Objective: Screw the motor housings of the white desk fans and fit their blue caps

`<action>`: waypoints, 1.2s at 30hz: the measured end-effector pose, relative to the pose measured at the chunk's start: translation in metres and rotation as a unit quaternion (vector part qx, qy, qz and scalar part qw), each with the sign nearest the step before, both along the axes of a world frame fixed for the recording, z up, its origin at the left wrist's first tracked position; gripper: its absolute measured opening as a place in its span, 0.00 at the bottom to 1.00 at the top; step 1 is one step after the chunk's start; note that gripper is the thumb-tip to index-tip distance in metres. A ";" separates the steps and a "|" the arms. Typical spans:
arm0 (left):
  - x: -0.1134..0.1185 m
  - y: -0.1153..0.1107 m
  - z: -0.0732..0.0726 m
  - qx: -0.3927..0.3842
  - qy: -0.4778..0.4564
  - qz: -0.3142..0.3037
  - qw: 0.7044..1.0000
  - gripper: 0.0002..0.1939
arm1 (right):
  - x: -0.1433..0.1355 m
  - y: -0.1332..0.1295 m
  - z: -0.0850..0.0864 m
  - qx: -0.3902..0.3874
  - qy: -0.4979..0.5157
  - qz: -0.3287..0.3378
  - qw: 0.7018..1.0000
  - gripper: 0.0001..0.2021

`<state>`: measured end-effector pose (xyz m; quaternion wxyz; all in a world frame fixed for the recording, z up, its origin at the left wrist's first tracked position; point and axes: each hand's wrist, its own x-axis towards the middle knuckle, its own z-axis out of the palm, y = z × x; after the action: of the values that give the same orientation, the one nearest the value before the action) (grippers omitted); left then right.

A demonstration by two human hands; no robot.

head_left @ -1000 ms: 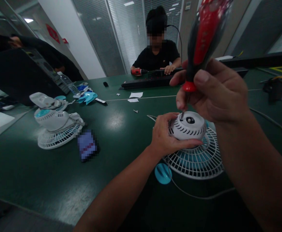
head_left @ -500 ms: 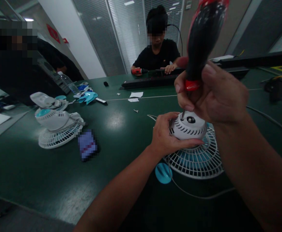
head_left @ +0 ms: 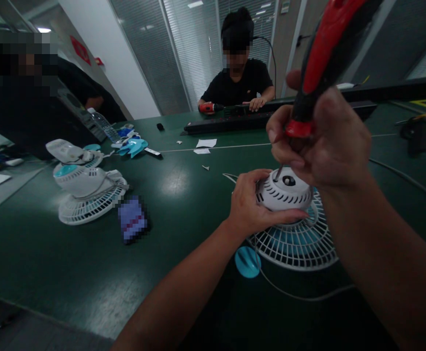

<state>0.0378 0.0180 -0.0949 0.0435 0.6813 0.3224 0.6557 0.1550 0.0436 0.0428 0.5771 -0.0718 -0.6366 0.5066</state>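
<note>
A white fan (head_left: 300,253) lies face down on the green table, its wire grille beneath and its vented motor housing (head_left: 289,195) on top. My left hand (head_left: 249,204) is wrapped round the housing's left side, thumb along the front. In my right hand (head_left: 337,141) is a red and black screwdriver (head_left: 319,73), gripped low on its handle. Its shaft slants down to a hole near the housing's top left edge; the tip is hidden in there. Beside the grille rests a blue round knob-like part (head_left: 247,262), with a thin cable (head_left: 293,295) running past.
More white fans (head_left: 92,195) lie at the left, near a pixelated phone-like item (head_left: 132,219). Blue fan blades (head_left: 132,146), a plastic bottle (head_left: 103,124) and paper scraps (head_left: 205,144) are farther back. Across the table a person (head_left: 238,73) works with a red tool (head_left: 209,108) by a long black bar (head_left: 227,124).
The screwdriver handle has tilted to the right and turned, showing more of its red side. My right hand has shifted with it. My left hand and the fan have stayed put.
</note>
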 end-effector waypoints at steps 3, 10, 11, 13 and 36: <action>0.000 0.001 0.001 0.009 0.006 0.009 1.000 0.49 | -0.002 -0.003 0.001 -0.024 0.015 0.016 0.999 0.25; 0.000 0.000 0.002 0.016 0.003 0.011 1.000 0.48 | -0.002 -0.002 -0.002 -0.010 0.014 -0.023 1.000 0.15; 0.000 0.000 0.002 0.014 0.003 0.010 1.000 0.48 | -0.002 -0.001 -0.003 0.002 0.018 -0.032 0.999 0.16; -0.001 -0.001 0.003 0.009 0.008 0.012 1.000 0.48 | -0.002 0.001 -0.004 0.025 0.024 -0.054 0.998 0.20; -0.002 0.002 -0.002 -0.005 0.012 0.000 1.000 0.50 | -0.008 -0.010 -0.002 -0.017 0.001 -0.053 0.998 0.16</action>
<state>0.0357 0.0196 -0.0966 0.0432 0.6890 0.3264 0.6457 0.1467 0.0337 0.0409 0.6023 -0.1149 -0.6229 0.4859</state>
